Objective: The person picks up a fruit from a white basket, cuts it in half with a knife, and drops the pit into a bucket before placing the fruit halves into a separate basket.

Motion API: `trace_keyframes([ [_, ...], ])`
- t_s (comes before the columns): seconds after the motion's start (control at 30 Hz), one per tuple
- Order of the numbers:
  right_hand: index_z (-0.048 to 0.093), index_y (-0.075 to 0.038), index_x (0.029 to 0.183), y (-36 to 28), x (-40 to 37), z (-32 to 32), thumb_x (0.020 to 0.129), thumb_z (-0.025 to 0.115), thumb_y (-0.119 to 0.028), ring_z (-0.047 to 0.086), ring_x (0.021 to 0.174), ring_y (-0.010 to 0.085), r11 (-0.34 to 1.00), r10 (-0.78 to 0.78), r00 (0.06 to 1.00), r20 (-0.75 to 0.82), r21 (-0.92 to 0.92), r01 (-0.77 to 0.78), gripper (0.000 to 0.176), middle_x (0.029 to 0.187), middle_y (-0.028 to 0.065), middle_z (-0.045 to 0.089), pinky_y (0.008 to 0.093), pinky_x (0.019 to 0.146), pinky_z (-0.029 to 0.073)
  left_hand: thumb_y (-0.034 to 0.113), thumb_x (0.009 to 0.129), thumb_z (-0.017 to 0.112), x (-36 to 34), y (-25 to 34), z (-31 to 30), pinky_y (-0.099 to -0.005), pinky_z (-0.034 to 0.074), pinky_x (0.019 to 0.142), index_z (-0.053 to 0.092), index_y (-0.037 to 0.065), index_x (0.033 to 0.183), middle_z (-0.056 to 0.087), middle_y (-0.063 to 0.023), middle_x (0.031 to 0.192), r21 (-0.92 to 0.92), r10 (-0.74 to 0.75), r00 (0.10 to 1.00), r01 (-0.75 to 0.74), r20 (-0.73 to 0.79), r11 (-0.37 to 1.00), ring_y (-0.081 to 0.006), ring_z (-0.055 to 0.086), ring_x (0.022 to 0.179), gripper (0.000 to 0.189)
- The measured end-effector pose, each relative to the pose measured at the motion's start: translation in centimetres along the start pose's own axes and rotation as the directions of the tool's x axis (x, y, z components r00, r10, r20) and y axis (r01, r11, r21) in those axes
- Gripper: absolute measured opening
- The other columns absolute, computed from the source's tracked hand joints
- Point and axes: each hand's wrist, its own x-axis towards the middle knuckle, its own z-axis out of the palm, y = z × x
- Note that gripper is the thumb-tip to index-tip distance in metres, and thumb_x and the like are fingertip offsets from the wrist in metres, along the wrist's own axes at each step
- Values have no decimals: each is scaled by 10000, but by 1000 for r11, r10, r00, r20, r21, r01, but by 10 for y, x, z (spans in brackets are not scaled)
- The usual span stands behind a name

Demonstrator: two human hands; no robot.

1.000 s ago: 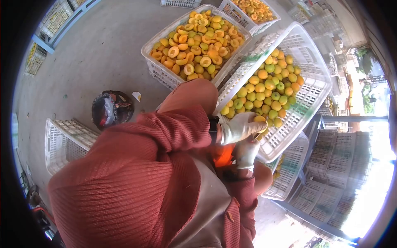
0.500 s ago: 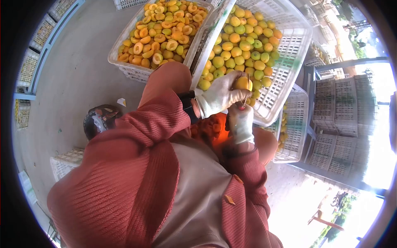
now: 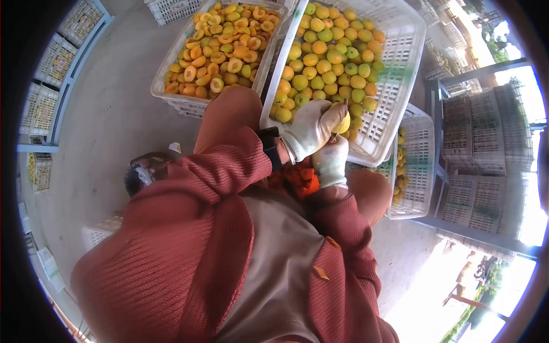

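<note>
My left hand (image 3: 309, 127), in a white glove with a dark watch at the wrist, is closed around a yellow apricot (image 3: 342, 123). Just below it my right hand (image 3: 330, 160), gloved as well, grips a small knife (image 3: 333, 138); its handle is mostly hidden in the fist. The thin blade is against the apricot, its tip showing above the fruit. Both hands are over the near edge of a white crate (image 3: 394, 86) of whole apricots (image 3: 326, 57). To its left a second white crate (image 3: 163, 80) holds halved apricots (image 3: 220, 48).
Orange-red material (image 3: 297, 182) lies between my knees. Another crate (image 3: 420, 166) with yellow fruit stands right of the whole-fruit crate. Stacked crates (image 3: 472, 137) are at the right, and a blue metal rack (image 3: 74, 68) with filled crates at the left.
My left hand has turned further over the apricot, hiding more of it, and the right hand has come up closer beneath. The whole view has shifted slightly.
</note>
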Motion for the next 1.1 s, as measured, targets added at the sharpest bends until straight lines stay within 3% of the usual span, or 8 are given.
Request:
trace_keyframes([
  [0.2,698,40,888,-8,-28,-20,858,633,-117,702,699,323,993,109,977,183,18,-114,172,713,254,649,398,684,529,465,1035,530,24,-13,-4,-225,468,761,663,55,987,594,45,882,-543,-190,978,117,-80,831,-48,538,816,433],
  [0.27,719,15,888,-18,-34,-38,887,636,-135,621,594,158,922,299,942,152,208,-327,171,639,80,644,306,534,485,457,1049,499,28,-20,-16,-247,463,720,651,48,942,570,51,866,-468,-186,979,126,-85,875,-42,514,799,449],
  [0.43,705,13,993,-80,-8,-51,940,660,-210,544,574,112,796,260,937,-234,601,-71,233,766,39,631,257,449,412,392,1011,522,3,-26,7,-430,453,677,644,8,849,633,-178,805,5,271,959,-271,-81,962,-363,598,735,434],
  [0.6,696,28,935,-50,20,-35,926,701,-202,497,634,63,747,185,943,-277,663,49,230,805,-7,635,232,606,424,128,877,624,-3,-24,3,-431,465,653,626,39,935,615,-141,945,560,605,740,-646,293,519,-361,602,801,107],
  [0.9,583,-8,682,-34,19,-31,876,667,-84,442,583,79,887,57,906,-419,438,146,225,622,11,550,285,528,366,273,994,498,-13,-35,27,-503,466,627,621,66,1061,659,-198,798,407,486,861,-502,150,763,-432,632,795,250],
  [1.0,601,-9,697,-24,20,-36,833,671,-75,508,567,195,945,-180,857,-483,158,287,166,645,108,549,328,546,416,186,1033,468,-18,-45,47,-397,510,707,584,33,1096,649,-46,872,121,118,989,-129,92,984,-255,656,806,202],
  [1.07,621,-7,714,-27,23,-43,830,676,-76,583,610,255,820,-551,731,-403,-100,563,146,704,134,592,330,592,468,258,1092,378,-25,-31,62,-347,521,771,536,57,1155,643,-28,977,-843,-410,911,262,54,470,-189,638,899,264],
  [1.1,651,-4,776,-26,21,-46,834,678,-83,643,668,274,838,-524,746,-411,-88,539,101,736,144,618,330,649,505,266,1091,375,-24,-41,57,-348,532,849,498,84,1221,635,-46,1065,-710,-294,953,260,79,654,-193,630,972,255],
])
